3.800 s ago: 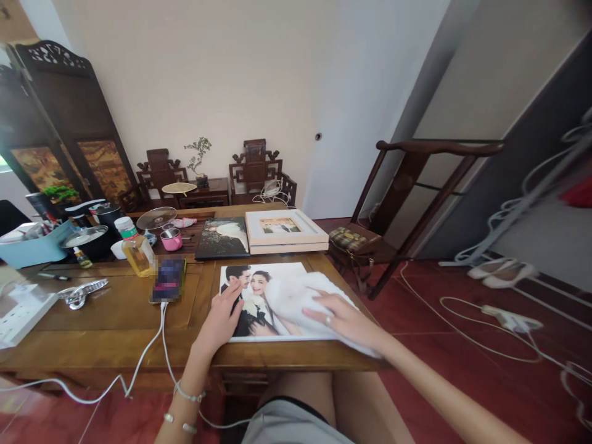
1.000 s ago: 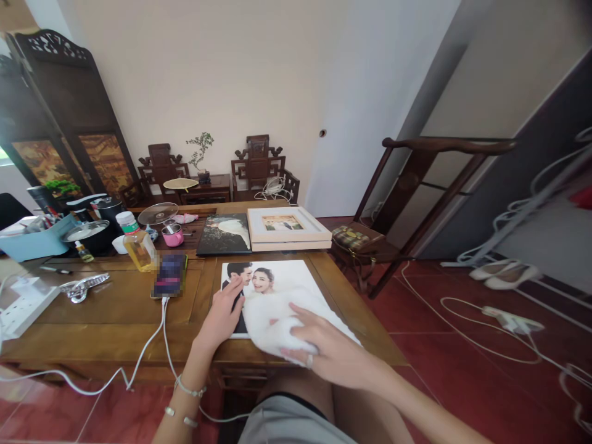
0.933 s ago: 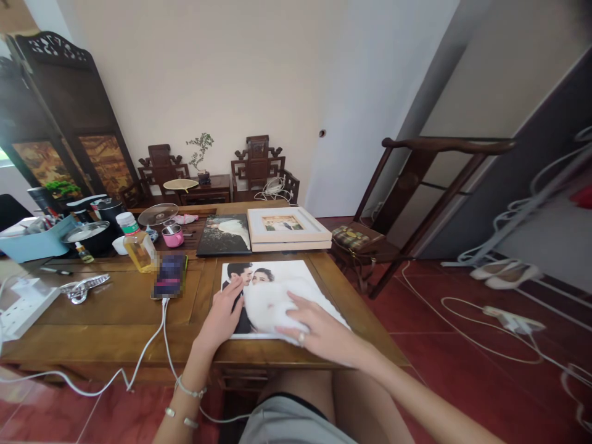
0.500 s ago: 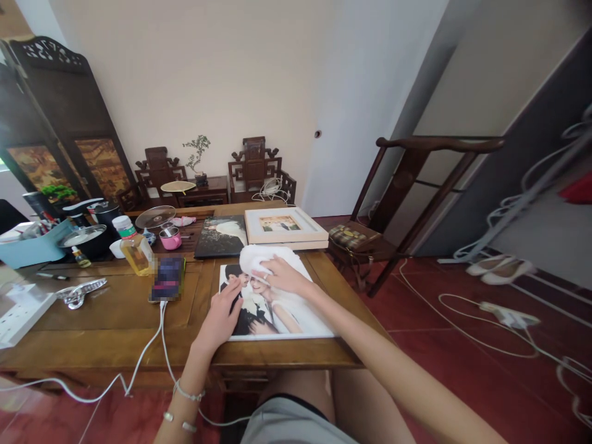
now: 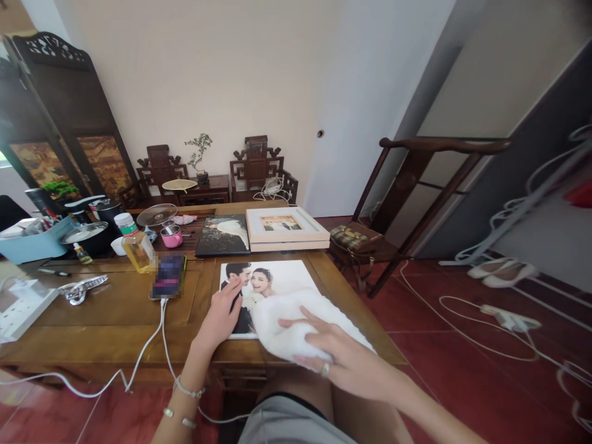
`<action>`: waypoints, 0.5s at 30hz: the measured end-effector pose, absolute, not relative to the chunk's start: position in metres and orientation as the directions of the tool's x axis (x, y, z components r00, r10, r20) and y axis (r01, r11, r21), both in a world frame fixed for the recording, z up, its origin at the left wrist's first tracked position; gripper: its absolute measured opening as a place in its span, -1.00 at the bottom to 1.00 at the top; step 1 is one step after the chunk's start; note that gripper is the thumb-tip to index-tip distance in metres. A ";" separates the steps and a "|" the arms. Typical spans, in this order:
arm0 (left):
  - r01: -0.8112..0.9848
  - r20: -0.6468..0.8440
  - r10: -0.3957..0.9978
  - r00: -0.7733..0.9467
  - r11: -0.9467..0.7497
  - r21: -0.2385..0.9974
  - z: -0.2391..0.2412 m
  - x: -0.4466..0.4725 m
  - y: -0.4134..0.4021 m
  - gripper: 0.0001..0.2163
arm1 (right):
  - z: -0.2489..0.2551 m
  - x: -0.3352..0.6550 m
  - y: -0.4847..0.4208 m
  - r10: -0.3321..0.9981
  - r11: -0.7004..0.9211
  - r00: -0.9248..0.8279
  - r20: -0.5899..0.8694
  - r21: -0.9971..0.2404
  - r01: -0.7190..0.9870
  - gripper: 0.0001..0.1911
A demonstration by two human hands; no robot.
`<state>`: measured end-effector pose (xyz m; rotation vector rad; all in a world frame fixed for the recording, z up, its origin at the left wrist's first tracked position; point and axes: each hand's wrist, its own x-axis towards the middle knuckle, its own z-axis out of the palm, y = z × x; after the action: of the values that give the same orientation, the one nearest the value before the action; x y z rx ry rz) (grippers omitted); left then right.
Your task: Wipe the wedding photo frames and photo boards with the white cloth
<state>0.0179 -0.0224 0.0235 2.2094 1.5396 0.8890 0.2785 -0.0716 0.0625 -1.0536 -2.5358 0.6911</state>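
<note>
A large photo print of a couple (image 5: 272, 280) lies flat on the near part of the wooden table (image 5: 111, 314). My left hand (image 5: 221, 316) rests flat on the print's left edge, fingers spread. My right hand (image 5: 329, 354) presses a white cloth (image 5: 289, 324) onto the print's near right corner, at the table's front edge. The cloth covers the lower right part of the picture.
Behind the print lie a dark photo print (image 5: 223, 235) and a white framed picture (image 5: 284, 227). A phone (image 5: 169, 277) with a white cable sits to the left, with a bottle (image 5: 135, 245), pink cup (image 5: 172, 236), pot (image 5: 87, 237) and power strip (image 5: 21, 302) further left. A wooden chair (image 5: 398, 203) stands at right.
My right hand with the cloth has swept from the print's far edge back toward me to its near right corner. The left hand has stayed on the print's left edge.
</note>
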 end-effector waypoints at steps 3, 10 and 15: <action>0.729 0.316 0.921 0.230 -0.378 0.570 0.024 0.018 -0.022 -0.62 | 0.053 0.287 -0.044 0.811 0.535 -0.573 0.115 -0.540 0.650 -0.62; 0.691 0.328 0.916 0.229 -0.391 0.608 0.024 0.018 -0.022 -0.62 | 0.052 0.244 0.007 0.823 0.568 -0.460 0.334 -0.477 0.670 -0.67; 0.578 0.410 0.901 0.138 -0.410 0.706 0.029 0.017 -0.021 -0.59 | 0.052 0.205 -0.017 0.670 0.737 -0.646 0.366 -0.434 0.518 -0.78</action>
<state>0.0165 -0.0211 0.0295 2.0442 1.4232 1.1680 0.2046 -0.0173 0.0520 -0.8994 -2.4271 0.3968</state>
